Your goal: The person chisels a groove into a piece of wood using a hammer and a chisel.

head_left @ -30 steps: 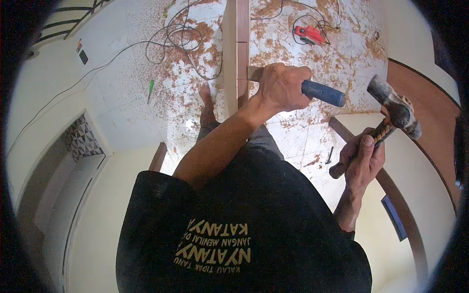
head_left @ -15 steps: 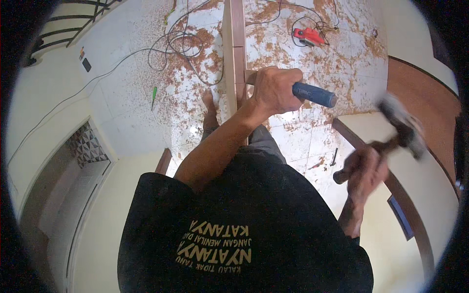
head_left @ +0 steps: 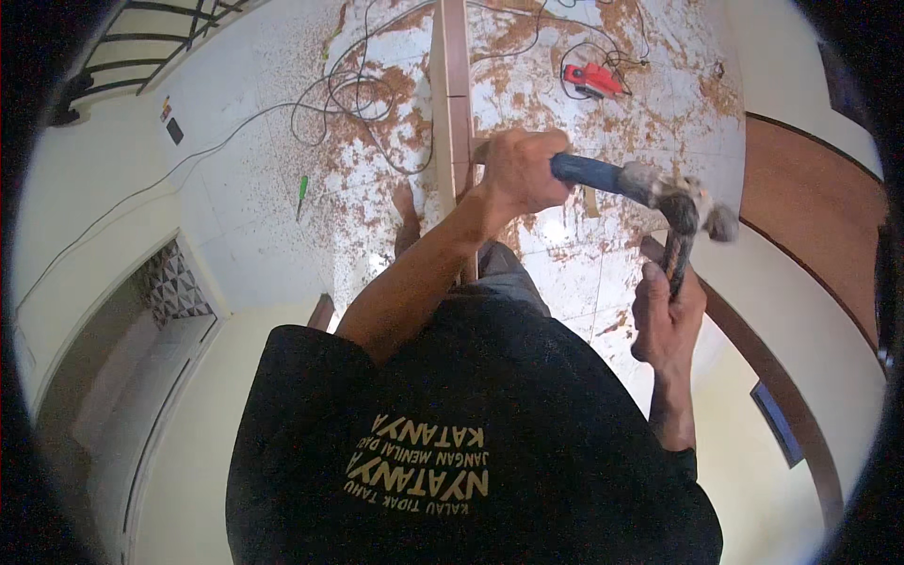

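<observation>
An upright door [head_left: 455,122], seen edge-on from above, stands in front of me. My left hand [head_left: 520,171] is closed round a chisel [head_left: 586,171] with a blue handle, held nearly level. Its blade tip points left to the door's edge, partly hidden by my fingers. On the right, my right hand [head_left: 670,318] grips a hammer [head_left: 687,212] by its dark handle. The hammer's head meets the free end of the chisel handle, slightly blurred.
Brown wood shavings cover much of the white tiled floor [head_left: 584,254]. Beyond the door on the right lies a red power planer [head_left: 595,79] with its cord. At left are a looped cable [head_left: 353,99], a green-handled screwdriver [head_left: 302,193] and a dark flat object [head_left: 175,131].
The hammer has swung left from its raised place at the right onto the chisel's end. My left hand and the chisel have barely shifted.
</observation>
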The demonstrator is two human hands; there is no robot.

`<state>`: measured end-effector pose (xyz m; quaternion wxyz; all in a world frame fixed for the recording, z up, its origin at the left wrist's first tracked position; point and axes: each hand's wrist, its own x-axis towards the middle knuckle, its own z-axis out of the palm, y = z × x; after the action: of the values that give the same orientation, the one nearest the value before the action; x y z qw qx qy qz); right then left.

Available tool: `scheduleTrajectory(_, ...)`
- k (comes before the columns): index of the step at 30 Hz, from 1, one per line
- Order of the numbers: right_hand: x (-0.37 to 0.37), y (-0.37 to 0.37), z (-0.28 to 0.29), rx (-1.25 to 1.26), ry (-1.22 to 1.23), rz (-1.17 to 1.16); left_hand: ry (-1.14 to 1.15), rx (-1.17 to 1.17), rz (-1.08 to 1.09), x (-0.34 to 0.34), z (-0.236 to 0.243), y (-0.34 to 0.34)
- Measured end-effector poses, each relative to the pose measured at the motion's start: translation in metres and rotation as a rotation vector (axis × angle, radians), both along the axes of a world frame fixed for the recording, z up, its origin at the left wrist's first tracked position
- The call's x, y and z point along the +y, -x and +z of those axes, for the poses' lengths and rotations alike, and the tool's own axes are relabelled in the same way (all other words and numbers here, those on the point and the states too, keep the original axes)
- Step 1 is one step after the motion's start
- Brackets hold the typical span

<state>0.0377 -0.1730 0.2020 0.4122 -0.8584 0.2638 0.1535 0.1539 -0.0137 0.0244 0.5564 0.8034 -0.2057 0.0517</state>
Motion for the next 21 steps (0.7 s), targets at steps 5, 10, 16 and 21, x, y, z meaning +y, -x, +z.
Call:
scheduleTrajectory(5,0.007,0.004,-0.003,-0.419,-0.208,-0.256,-0.009,0.082,-0.036,0.001,0.003,-0.001)
scheduleTrajectory(10,-0.008,-0.004,0.000,-0.333,-0.235,-0.177,-0.049,0.211,-0.056,0.015,0.011,0.000)
scheduleTrajectory(16,-0.013,-0.022,-0.006,-0.443,-0.370,-0.336,-0.072,0.409,-0.418,0.029,0.033,-0.029)
scheduleTrajectory(21,-0.027,-0.015,-0.024,-0.414,-0.534,-0.338,-0.249,0.381,-0.689,0.045,0.025,0.011)
